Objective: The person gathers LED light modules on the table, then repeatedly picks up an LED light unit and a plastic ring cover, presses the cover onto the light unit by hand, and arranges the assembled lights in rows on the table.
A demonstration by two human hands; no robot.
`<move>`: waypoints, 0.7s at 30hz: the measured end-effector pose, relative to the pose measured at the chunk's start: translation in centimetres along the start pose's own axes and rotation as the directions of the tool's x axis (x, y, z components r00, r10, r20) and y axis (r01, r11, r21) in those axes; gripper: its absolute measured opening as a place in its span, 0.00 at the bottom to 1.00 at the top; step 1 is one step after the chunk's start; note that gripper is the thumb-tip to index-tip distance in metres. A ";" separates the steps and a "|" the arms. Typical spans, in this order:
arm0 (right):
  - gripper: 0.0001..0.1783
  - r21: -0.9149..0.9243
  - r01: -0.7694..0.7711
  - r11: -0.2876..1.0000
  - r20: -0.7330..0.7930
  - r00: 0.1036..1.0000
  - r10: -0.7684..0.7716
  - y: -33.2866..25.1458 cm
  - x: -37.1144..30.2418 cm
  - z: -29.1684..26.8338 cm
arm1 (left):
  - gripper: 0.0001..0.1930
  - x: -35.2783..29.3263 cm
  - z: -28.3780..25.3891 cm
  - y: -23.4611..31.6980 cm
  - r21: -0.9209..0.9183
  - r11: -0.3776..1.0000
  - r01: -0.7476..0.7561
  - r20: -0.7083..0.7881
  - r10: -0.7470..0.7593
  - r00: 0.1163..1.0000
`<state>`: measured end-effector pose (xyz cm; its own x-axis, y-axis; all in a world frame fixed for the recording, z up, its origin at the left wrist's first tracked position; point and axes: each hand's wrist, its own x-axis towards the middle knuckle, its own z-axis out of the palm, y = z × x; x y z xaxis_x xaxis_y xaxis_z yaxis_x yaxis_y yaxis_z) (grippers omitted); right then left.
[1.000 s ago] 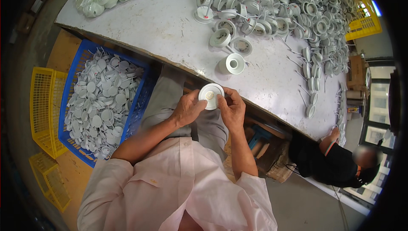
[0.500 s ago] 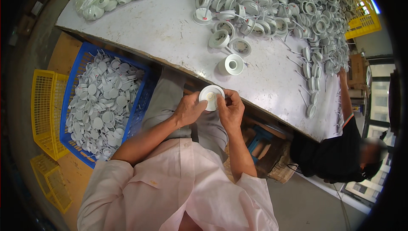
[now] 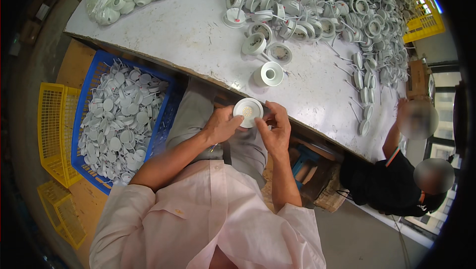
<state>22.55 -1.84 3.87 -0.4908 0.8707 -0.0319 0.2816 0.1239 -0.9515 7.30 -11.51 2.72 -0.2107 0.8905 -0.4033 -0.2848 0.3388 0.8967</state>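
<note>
white round lamp housing (image 3: 248, 112) sits between both hands over the lap, just short of the counter (image 3: 198, 36) edge. left hand (image 3: 220, 126) is closed round its lower rim; right hand (image 3: 275, 129) pinches the other side, fingers curled. best to keep it level and turn it gently so the centre piece seats squarely. left of the knee, a blue crate (image 3: 94, 95) holds flat white discs. farther off, one finished housing (image 3: 268, 75) stands alone before a heap of wired housings (image 3: 347, 16).

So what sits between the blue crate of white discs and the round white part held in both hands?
In the head view, only the person's grey-trousered left thigh lies between the blue crate and the round white part.
</note>
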 end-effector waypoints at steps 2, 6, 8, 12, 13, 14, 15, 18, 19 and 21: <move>0.31 -0.205 0.380 0.902 0.141 0.923 -0.357 -1.5 0.0 -0.6 | 0.15 0.1 0.0 0.1 0.038 0.999 -0.005 -0.016 0.005 1.000; 0.39 -0.417 0.489 0.767 0.190 0.871 -0.452 -1.6 -0.2 -1.3 | 0.14 0.8 0.9 -0.4 0.237 0.971 -0.012 0.000 0.013 1.000; 0.42 -0.358 0.579 0.732 0.250 0.815 -0.522 -0.7 0.0 -1.4 | 0.13 1.0 1.1 -0.7 0.219 0.975 -0.040 0.007 0.039 0.999; 0.43 -0.436 0.584 0.685 0.273 0.811 -0.518 -0.7 -0.4 -2.3 | 0.13 1.1 1.6 -1.0 0.163 0.987 0.006 0.011 -0.008 1.000; 0.43 -0.446 0.569 0.691 0.265 0.822 -0.505 -0.5 -0.5 -2.8 | 0.13 1.5 2.0 -0.9 0.175 0.985 -0.008 0.042 0.001 0.999; 0.42 -0.454 0.553 0.699 0.256 0.832 -0.492 -0.4 -0.5 -3.3 | 0.13 1.8 2.5 -0.8 0.181 0.983 -0.023 0.063 0.012 0.998; 0.40 -0.446 0.544 0.711 0.227 0.837 -0.498 -0.5 -0.5 -3.8 | 0.14 1.9 2.9 -0.2 0.106 0.994 0.005 0.104 -0.016 0.994; 0.37 -0.289 0.469 0.835 0.144 0.883 -0.447 -0.9 -0.2 -6.1 | 0.17 2.7 3.8 -0.2 0.021 1.000 -0.011 0.211 0.006 0.977; 0.37 -0.297 0.469 0.832 0.132 0.883 -0.450 -0.5 0.0 -7.3 | 0.17 2.6 4.3 0.4 -0.023 1.000 -0.013 0.234 0.018 0.972; 0.35 -0.248 0.368 0.896 0.002 0.925 -0.379 1.0 0.8 -10.2 | 0.18 2.9 4.1 0.7 0.008 1.000 0.018 0.270 -0.019 0.963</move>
<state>30.79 3.82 6.03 -0.5624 0.7579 0.3306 0.2768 0.5493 -0.7885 10.38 -7.46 2.95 0.0555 0.9328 -0.3561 -0.2812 0.3568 0.8909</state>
